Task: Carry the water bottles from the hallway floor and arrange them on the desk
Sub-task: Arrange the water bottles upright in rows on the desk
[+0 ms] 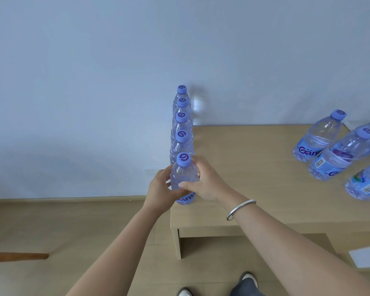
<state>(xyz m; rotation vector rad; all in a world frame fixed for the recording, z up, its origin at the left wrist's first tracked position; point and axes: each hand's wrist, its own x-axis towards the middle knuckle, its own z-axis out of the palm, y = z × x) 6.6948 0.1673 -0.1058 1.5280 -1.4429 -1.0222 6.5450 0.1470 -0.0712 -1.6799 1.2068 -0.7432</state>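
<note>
At desk [254, 167] left edge, our left hand [161, 190] and right hand [205, 181] reach forward. Fingers of both wrap the nearest water bottle [183, 178], upright.

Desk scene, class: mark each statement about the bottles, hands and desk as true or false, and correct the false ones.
1. Both hands hold the nearest bottle of the row. True: left hand and right hand grip it.
2. The row along the desk's left edge has three bottles. False: five caps show.
3. The bottles have red caps. False: the caps are blue.
4. More bottles stand at the right of the desk. True.
5. A bracelet is on the left wrist. False: it is on the right wrist.
</note>
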